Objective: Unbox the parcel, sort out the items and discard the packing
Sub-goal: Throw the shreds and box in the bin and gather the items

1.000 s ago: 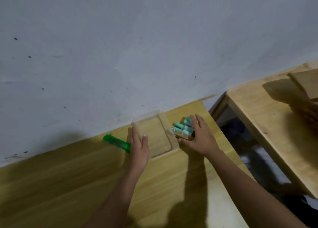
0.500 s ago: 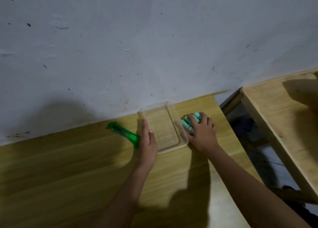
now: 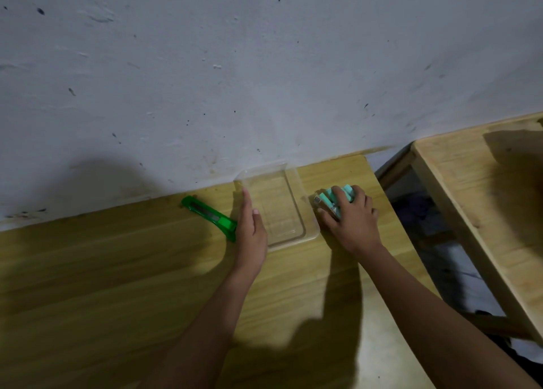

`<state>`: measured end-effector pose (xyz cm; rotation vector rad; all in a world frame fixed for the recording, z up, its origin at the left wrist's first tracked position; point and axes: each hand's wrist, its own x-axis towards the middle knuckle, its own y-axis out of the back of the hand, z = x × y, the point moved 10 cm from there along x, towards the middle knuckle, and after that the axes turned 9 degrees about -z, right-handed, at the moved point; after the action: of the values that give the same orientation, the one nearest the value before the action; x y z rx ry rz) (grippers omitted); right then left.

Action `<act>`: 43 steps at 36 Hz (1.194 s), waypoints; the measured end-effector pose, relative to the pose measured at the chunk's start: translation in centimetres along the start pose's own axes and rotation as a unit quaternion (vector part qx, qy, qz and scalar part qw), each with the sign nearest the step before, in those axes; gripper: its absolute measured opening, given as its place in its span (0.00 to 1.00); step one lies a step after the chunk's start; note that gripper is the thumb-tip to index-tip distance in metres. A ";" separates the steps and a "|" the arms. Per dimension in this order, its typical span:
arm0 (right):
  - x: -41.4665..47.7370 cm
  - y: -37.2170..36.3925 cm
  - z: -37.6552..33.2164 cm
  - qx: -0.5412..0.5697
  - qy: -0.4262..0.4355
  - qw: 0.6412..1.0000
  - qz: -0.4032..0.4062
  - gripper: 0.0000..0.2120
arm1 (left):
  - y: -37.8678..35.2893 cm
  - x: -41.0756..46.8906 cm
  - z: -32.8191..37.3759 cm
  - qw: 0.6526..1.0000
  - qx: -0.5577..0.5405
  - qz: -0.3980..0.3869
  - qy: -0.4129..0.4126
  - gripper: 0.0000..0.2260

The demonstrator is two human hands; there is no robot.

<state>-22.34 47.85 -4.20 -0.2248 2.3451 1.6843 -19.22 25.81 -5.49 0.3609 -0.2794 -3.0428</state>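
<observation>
Tabletop [image 3: 117, 271]: light wood, filling the lower left and centre of the frame, its far edge against a pale, speckled wall [image 3: 235, 65]. Shadows of the arms fall across it.
Green cutter [image 3: 210, 216]: lies flat on the tabletop left of centre, set diagonally, its wider end just beside the left hand. Whether the two touch cannot be told.
Left hand [image 3: 251, 233]: centre of the frame, flat and released, fingers straight and together, pointing toward the wall. It rests along the left rim of the clear tray with the thumb over the rim; it grasps nothing.
Clear tray [image 3: 293, 180]: transparent, rectangular, shallow, sitting on the tabletop at centre with its far end near the wall. The wood shows through its floor. It lies between the two hands.
Teal items [image 3: 335, 197]: a small bundle of teal pieces with a silvery end, on the tabletop just right of the tray, partly covered by the right hand. Their exact kind cannot be told.
Right hand [image 3: 352, 218]: right of centre, fingers curled down over the teal items, grasping them against the tabletop.
Second tabletop [image 3: 470, 189]: light wood, right edge of the frame, apart from the first across a dark gap; a shadow lies on its upper right.
</observation>
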 end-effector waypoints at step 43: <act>-0.1 -2.8 -14.3 -0.248 0.238 0.937 -0.067 0.38 | 0.8 0.2 -1.4 0.971 -0.227 -0.041 0.058 0.27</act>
<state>-23.09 33.47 -2.37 -0.9580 2.0656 2.3280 -19.03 24.76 -6.68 0.5192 0.4417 -3.0195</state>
